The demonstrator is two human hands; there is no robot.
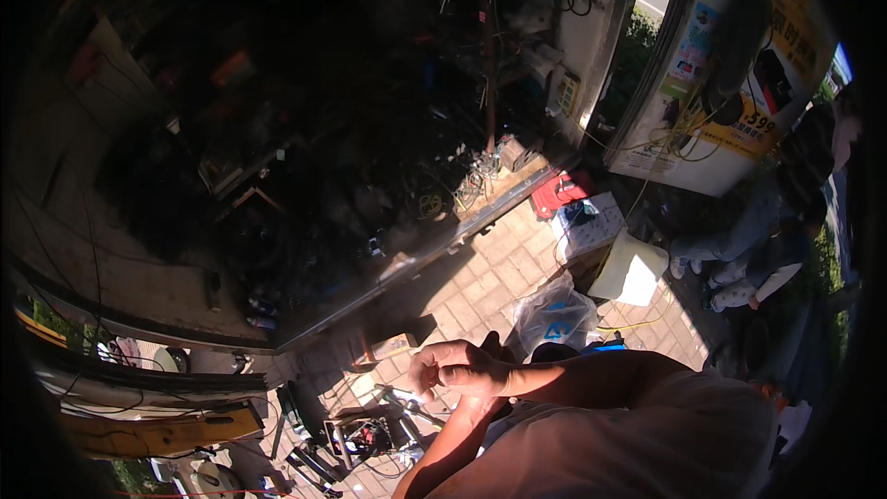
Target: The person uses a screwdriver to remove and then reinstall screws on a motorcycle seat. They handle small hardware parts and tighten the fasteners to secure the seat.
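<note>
My right hand (459, 366) reaches in from the right, across my left wrist. Its fingers are bent and curled, and anything inside them is too small or too hidden to make out. My left forearm (450, 448) rises from the lower edge to meet it. The left hand (494, 347) lies mostly behind the right one, in dark shade, so its fingers do not show clearly. Just past the hands, a clear plastic bag (552, 316) with a blue print rests on the paving. A small box-like block (394, 346) sits beyond my right fingertips.
A metal-edged sill (416, 265) borders a dark, cluttered shop interior. A pale bucket (632, 268), a white box (591, 225) and a red case (558, 192) stand at the right. Tools and a wire-filled crate (366, 439) lie lower left. Seated people's legs (735, 245) show far right.
</note>
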